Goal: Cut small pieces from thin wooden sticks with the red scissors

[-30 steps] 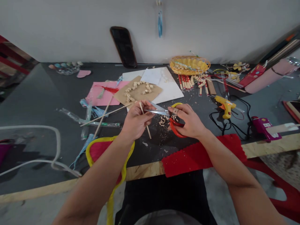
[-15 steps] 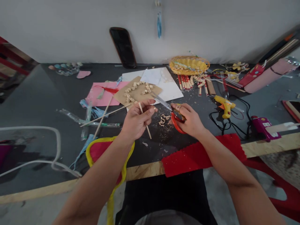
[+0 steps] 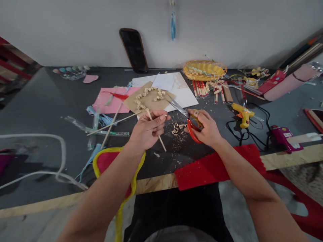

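My left hand (image 3: 150, 128) is closed around a thin wooden stick (image 3: 162, 144), which slants down to the right out of the fingers. A tiny pale piece shows at the thumb and fingertip, too small to name. In my right hand (image 3: 205, 127) are scissors (image 3: 193, 131) with red and yellow handles, their blades parted and pointing up and left. Between the hands, short cut stick pieces (image 3: 178, 128) and crumbs lie on the dark tabletop. Beyond the left hand, a brown card (image 3: 131, 101) bears a curved row of small wooden bits (image 3: 139, 98).
A yellow glue gun (image 3: 241, 114) with a black cord lies right, near a pink bottle (image 3: 290, 82). Behind are a yellow basket (image 3: 205, 70) and a leaning phone (image 3: 133, 50). Red felt (image 3: 202, 172) covers part of the front edge. Two crossed sticks (image 3: 110, 128) lie left.
The scissors and my right hand have shifted slightly right, and the blades have parted wider. The stick in my left hand has tilted a little; the hand stays nearly in place.
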### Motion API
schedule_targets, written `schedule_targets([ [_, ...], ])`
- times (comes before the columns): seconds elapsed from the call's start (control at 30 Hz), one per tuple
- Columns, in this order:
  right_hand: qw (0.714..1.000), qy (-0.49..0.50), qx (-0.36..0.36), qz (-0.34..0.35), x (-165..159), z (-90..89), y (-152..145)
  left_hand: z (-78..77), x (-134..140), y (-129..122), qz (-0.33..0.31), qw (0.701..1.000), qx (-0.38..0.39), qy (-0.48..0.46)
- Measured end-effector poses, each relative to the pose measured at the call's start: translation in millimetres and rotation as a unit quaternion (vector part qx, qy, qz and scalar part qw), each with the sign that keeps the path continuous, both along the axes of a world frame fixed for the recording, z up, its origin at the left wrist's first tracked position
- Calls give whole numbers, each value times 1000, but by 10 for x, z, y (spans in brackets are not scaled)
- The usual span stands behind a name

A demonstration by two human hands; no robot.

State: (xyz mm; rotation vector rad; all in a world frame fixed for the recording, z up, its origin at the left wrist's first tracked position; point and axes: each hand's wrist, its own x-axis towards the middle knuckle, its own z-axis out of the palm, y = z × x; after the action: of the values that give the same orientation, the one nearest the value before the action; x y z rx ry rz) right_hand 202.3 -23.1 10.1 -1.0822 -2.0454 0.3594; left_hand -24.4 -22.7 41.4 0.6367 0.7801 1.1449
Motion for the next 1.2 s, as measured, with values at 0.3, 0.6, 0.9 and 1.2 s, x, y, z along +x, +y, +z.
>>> schedule_targets([
  [0.3, 995, -42, 67, 61, -45, -25, -27, 11, 18, -3, 10, 998, -25, -48],
  [0.6, 994, -60, 75, 57, -44, -26, -30, -61, 59, -18, -10, 999, -28, -33],
  [0.9, 992, -95, 70, 40, -43, 1, -37, -45, 80, -31, -12, 999, -31, -11],
  [1.2, 992, -89, 76, 40, -43, 9, -38, -53, 62, -38, -23, 999, -24, -5],
])
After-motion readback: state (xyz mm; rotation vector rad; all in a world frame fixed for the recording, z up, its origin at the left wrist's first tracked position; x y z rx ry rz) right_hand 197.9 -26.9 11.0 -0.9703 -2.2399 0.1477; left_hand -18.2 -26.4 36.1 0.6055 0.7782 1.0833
